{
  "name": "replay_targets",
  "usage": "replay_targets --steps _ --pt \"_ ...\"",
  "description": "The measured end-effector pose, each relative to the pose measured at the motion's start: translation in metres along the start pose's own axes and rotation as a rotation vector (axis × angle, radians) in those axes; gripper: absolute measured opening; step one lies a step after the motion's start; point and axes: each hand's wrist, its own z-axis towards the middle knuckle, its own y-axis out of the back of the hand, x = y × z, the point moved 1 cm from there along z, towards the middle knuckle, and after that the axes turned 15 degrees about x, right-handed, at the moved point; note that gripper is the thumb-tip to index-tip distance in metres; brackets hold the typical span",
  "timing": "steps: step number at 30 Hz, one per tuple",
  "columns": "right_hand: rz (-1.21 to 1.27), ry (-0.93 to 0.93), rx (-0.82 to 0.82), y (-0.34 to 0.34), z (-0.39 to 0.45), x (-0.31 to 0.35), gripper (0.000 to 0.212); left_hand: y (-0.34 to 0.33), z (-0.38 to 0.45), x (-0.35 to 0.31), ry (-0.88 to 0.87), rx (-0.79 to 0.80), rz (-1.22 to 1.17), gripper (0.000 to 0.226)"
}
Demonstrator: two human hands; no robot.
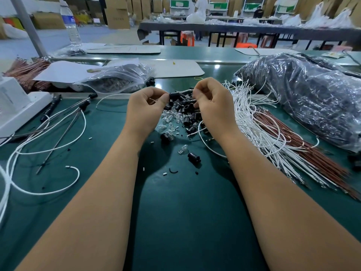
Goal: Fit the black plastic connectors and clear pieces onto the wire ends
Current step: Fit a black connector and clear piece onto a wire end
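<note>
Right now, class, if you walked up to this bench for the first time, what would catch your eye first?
First, the two hands raised mid-bench: the left hand and right hand pinch a black connector on a white wire between them. Just below lies a heap of black connectors and clear bulbs. To the right, a sheaf of white wires fans across the green table.
</note>
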Motion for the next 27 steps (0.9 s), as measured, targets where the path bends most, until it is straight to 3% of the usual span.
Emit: replay_targets --steps 9,18,27 --pt "0.399 -0.122 0.165 0.004 0.001 0.000 0.016 -0.004 -0.002 -0.007 -0.081 0.074 -0.034 0.009" --pt "0.129 -0.055 0.110 -0.004 0.001 -0.003 0.017 -0.007 -0.003 -0.003 -0.127 -0.155 0.617 0.008" --pt "0.025 -0.027 0.079 -0.007 0.001 -0.007 0.011 -0.012 0.000 0.001 -0.150 -0.092 0.661 0.012"
